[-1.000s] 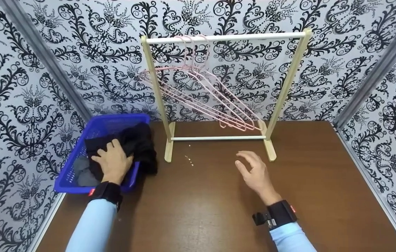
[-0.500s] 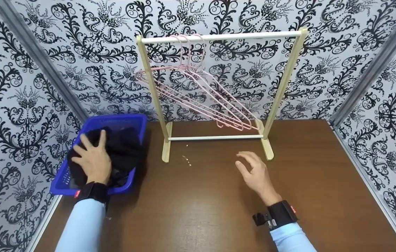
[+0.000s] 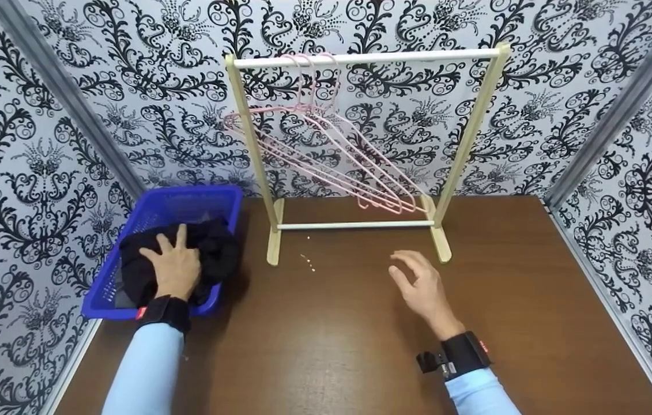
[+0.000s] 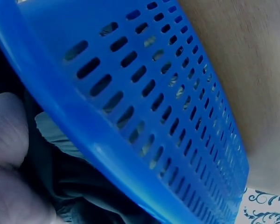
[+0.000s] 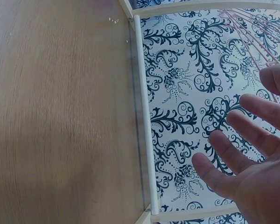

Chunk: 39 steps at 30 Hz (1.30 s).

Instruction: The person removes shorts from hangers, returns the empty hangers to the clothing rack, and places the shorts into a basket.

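In the head view, my left hand point(image 3: 176, 268) rests with spread fingers on a bundle of black cloth point(image 3: 219, 248) inside a blue plastic basket point(image 3: 90, 308). A bit of grey cloth point(image 3: 123, 297) shows beneath the black. The left wrist view has the basket's slotted side wall point(image 4: 144, 88) close up, with the black cloth point(image 4: 79, 186) and part of the palm at the left edge. My right hand point(image 3: 425, 291) hovers over the brown table, fingers loosely bent and holding nothing. Its bare palm and fingers point(image 5: 252, 112) show in the right wrist view.
A wooden rack with a white top rail point(image 3: 395, 57) stands at the back of the table point(image 3: 326, 334). Several pink hangers point(image 3: 354, 151) hang from it, towards the left. Small pale crumbs point(image 3: 309, 264) lie in front of the rack. Patterned walls enclose the back and sides.
My left hand moved left over the basket, then partly back right. The black cloth that hung over the basket's right rim now lies bunched inside, covering most of the grey. My right hand stayed still.
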{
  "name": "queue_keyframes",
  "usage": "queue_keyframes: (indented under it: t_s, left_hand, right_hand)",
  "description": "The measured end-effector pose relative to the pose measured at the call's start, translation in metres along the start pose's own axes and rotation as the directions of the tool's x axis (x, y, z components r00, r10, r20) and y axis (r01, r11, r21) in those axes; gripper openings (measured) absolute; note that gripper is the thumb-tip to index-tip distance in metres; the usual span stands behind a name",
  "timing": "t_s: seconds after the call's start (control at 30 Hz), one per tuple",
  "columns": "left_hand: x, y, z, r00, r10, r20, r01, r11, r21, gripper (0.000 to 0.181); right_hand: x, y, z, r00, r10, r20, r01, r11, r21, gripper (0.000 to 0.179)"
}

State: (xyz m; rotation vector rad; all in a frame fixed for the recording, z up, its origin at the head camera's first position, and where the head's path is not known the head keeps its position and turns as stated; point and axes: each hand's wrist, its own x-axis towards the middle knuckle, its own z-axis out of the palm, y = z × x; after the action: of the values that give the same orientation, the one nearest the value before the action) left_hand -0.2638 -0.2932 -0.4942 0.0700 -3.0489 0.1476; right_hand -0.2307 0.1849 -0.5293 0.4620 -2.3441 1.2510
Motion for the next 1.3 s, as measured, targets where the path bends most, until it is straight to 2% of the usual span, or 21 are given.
queue_keyframes:
  t_s: [0.23, 0.47, 0.67, 0.77, 0.87, 1.0, 1.13, 1.23, 1.3]
  left_hand:
    - [-0.005, 0.011, -0.001, 0.997, 0.067, 0.026, -0.069, 0.994, 0.083, 0.029]
    - [-0.007, 0.018, 0.005, 0.987, 0.146, 0.063, -0.154, 0.975, 0.163, 0.025]
    - [-0.004, 0.018, 0.011, 0.976, 0.199, 0.090, -0.215, 0.951, 0.223, 0.025]
    - [-0.003, 0.014, 0.016, 0.972, 0.224, 0.072, -0.234, 0.946, 0.224, 0.023]
    - [-0.005, 0.004, 0.020, 0.968, 0.251, 0.004, -0.248, 0.954, 0.167, 0.018]
    - [-0.008, -0.006, 0.018, 0.972, 0.231, -0.051, -0.233, 0.972, -0.027, 0.027]
    - [-0.009, -0.007, 0.003, 0.984, 0.177, -0.003, -0.174, 0.964, -0.203, 0.041]
    - [-0.011, -0.004, -0.010, 0.989, 0.147, 0.024, -0.135, 0.953, -0.270, 0.048]
    - [-0.014, -0.001, -0.018, 0.992, 0.125, 0.014, -0.115, 0.946, -0.302, 0.051]
  right_hand:
    - [-0.001, 0.001, 0.003, 1.000, 0.004, -0.001, -0.004, 1.000, 0.005, 0.023]
    - [-0.002, 0.000, 0.004, 1.000, 0.006, 0.006, -0.006, 1.000, 0.011, 0.024]
    - [-0.001, 0.000, 0.004, 1.000, -0.019, -0.019, 0.019, 1.000, -0.010, 0.023]
    - [-0.001, -0.001, 0.004, 0.999, -0.026, -0.024, 0.026, 1.000, -0.016, 0.022]
    - [-0.001, -0.002, 0.003, 1.000, -0.024, -0.014, 0.024, 1.000, -0.014, 0.022]
    - [0.002, -0.002, 0.001, 1.000, -0.026, -0.008, 0.026, 1.000, -0.014, 0.022]
    - [0.005, -0.001, -0.003, 0.999, -0.044, -0.025, 0.044, 0.999, -0.025, 0.021]
    - [0.007, -0.001, -0.006, 0.998, -0.053, -0.028, 0.052, 0.998, -0.032, 0.021]
    - [0.008, 0.000, -0.009, 0.998, -0.054, -0.024, 0.054, 0.998, -0.034, 0.021]
